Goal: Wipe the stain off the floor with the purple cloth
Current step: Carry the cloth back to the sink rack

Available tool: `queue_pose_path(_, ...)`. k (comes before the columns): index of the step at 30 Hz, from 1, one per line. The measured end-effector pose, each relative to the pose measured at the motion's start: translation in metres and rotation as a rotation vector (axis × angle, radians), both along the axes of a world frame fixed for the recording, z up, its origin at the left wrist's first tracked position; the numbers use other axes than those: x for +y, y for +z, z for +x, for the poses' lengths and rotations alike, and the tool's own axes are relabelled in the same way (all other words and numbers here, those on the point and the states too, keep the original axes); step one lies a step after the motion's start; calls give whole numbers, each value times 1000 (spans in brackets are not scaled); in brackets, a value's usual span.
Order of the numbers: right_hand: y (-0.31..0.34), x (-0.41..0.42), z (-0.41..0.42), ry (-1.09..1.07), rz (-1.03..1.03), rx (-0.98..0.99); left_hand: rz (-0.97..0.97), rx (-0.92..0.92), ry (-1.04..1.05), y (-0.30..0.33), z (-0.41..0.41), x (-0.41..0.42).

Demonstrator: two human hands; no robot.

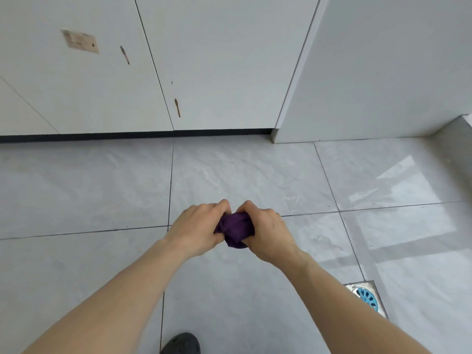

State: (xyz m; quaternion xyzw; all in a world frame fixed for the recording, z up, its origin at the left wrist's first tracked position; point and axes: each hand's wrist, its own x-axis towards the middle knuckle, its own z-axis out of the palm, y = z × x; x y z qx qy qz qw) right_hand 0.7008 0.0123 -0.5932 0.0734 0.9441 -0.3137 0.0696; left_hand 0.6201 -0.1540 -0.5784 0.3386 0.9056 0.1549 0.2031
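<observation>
both bare forearms reach forward and meet in the middle, the left hand (pixel 198 226) and right hand (pixel 268 231) knuckles up, fingers curled tight around the bunched purple cloth (pixel 236 229) gripped between them.

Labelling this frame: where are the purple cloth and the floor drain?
purple cloth (pixel 235 229): head view, bunched middle showing between both hands.
floor drain (pixel 367 298): head view, blue grate centre.
</observation>
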Motion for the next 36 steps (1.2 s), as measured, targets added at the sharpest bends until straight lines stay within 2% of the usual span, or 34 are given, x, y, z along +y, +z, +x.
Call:
queue_pose_path(8, 179, 5, -8, -32, -8, 6, -42, 51, -37, 184, -14, 4)
queue_pose_path(20, 579, 18, -7, -5, 95, 70, 5, 146, -21, 576, -7, 12)
queue_pose_path(25, 712, 21, 0, 2, 142, 147, 25, 213, -14, 711, 3, 16)
queue_pose_path(31, 825, 26, 4, -21, 181, 212, 93, 317, -9, 822, 12, 20)
queue_pose_path(36, 878, 20, -1, -29, 208, 253, 139, 378, 8, 872, 7, 15)
